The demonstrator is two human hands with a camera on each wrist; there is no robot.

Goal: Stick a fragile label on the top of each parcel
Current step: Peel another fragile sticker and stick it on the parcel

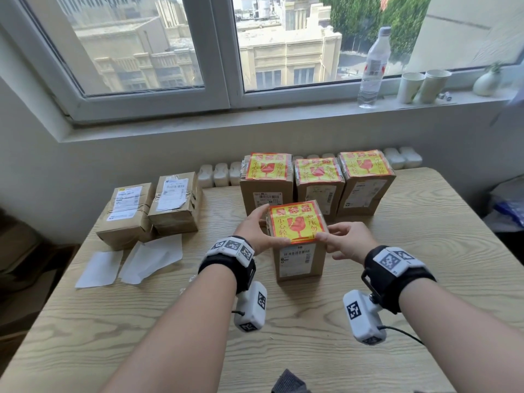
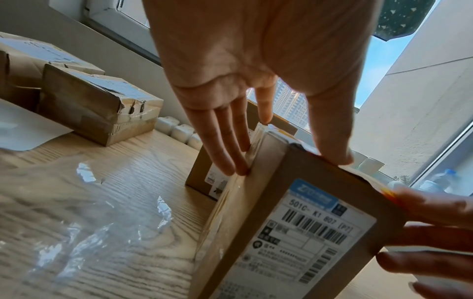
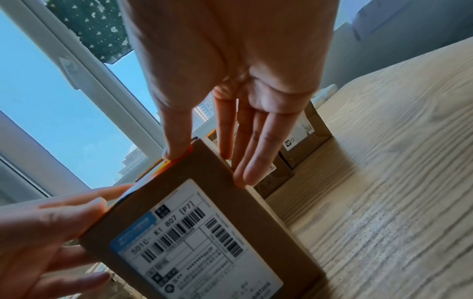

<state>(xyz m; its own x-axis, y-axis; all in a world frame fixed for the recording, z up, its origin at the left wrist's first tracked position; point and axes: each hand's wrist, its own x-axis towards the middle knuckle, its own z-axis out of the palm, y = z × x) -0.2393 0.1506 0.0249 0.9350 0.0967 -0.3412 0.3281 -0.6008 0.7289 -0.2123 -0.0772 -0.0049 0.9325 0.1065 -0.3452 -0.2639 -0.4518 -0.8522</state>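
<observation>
The front parcel's (image 2: pixel 294 232) shipping label (image 2: pixel 317 228) reads "501C K1 807 [P7]".

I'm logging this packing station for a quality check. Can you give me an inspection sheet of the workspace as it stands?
Surface: light wooden table.
Job's things: front parcel with fragile label on top; three labelled parcels behind; two unlabelled parcels at left.
Clutter: white backing sheets.
Grippers: left hand and right hand press the label's near corners, fingers straight.
Cables: thin cable from right wrist camera.
Surroundings: windowsill with water bottle, paper cups.
</observation>
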